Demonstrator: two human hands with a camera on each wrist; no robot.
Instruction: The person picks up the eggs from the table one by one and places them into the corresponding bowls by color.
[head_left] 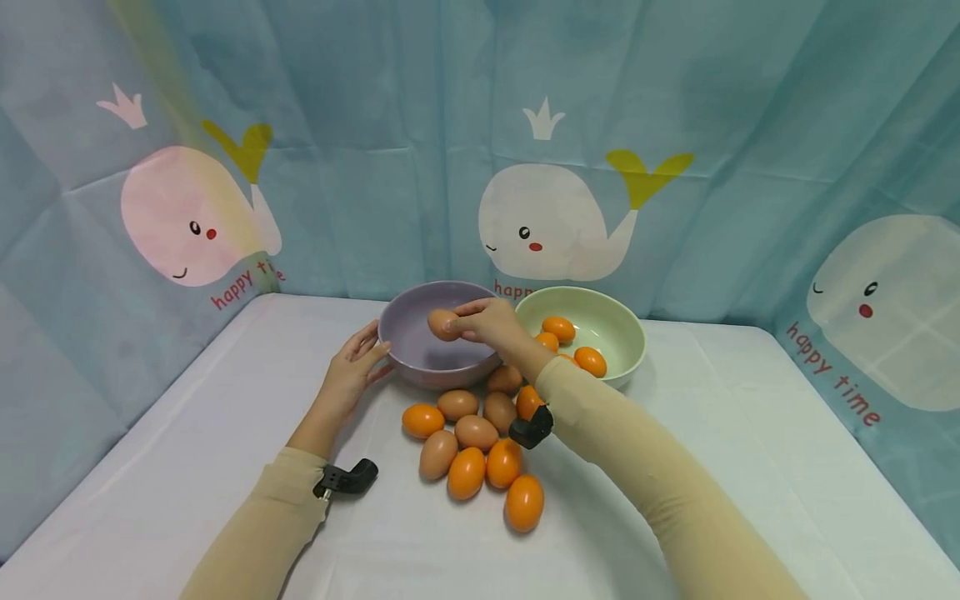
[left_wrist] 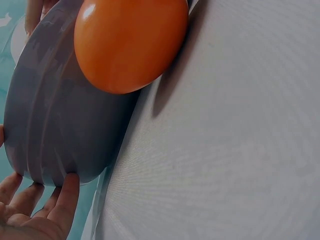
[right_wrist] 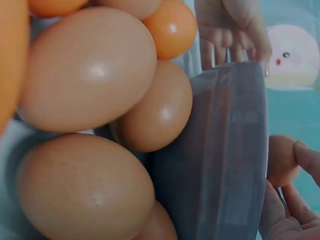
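Over the purple bowl, my right hand pinches a brown egg between thumb and fingers. The egg also shows beyond the bowl's rim in the right wrist view. My left hand grips the bowl's left side, thumb at the rim and fingers against the outer wall. In front of the bowl lie several brown eggs mixed with several orange eggs. One orange egg looms large in the left wrist view. My right forearm hides part of the pile.
To the right of the purple bowl stands a light green bowl with several orange eggs in it. A white cloth covers the table. Behind it hangs a blue curtain printed with whales.
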